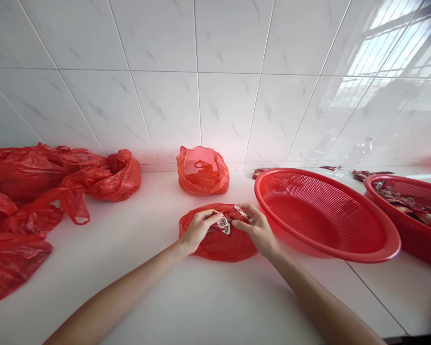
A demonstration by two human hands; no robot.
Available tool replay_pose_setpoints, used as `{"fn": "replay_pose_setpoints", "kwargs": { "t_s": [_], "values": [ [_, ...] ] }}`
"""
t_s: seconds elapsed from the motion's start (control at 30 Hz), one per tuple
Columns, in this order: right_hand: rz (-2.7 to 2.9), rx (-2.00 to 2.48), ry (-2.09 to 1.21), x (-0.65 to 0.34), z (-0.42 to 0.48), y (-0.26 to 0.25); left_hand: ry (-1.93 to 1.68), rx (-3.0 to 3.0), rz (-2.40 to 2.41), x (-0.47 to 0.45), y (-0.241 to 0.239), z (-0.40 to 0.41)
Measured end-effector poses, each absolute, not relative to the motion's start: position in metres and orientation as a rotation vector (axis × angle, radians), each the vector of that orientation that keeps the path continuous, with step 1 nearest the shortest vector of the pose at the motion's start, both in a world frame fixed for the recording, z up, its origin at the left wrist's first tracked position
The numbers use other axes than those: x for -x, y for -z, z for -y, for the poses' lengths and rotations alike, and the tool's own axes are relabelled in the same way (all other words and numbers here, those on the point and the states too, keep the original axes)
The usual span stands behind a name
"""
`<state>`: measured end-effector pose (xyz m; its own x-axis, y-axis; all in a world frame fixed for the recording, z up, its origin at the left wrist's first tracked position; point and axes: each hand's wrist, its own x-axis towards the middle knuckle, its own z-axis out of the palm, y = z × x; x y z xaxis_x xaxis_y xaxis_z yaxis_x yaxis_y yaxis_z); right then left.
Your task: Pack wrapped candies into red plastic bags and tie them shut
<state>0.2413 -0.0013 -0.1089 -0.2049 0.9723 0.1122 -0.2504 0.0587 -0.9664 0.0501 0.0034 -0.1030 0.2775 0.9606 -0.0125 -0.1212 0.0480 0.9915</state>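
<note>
Both my hands are closed over a red plastic bag (221,249) that lies spread on the white counter. Pinched in my left hand (198,231) is a small dark-red wrapped packet (223,224) with dark characters on a pale patch. My right hand (257,230) grips a red packet (237,214) with a white patterned edge. The two packets meet between my fingertips, and I cannot tell whether they are joined. Part of each is hidden by fingers.
An empty red perforated basket (309,220) stands tilted to the right. Beyond it, another red basket (413,191) holds several wrapped packets. A red bag (203,172) stands by the tiled wall. Knotted red bags (32,177) crowd the left. A clear bottle (361,153) is at back right.
</note>
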Motion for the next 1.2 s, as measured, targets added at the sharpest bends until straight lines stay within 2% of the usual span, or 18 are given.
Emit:
{"fn": "replay_pose_setpoints", "kwargs": {
  "t_s": [0.57,1.2],
  "values": [
    [1.204,0.715,-1.484,-0.241,0.004,0.102,-0.935,-1.307,-0.980,-0.052,0.103,-0.003],
    [1.290,0.715,-1.424,-0.242,0.005,0.104,-0.935,-1.451,-0.999,-0.051,0.110,-0.004]
  ]
}}
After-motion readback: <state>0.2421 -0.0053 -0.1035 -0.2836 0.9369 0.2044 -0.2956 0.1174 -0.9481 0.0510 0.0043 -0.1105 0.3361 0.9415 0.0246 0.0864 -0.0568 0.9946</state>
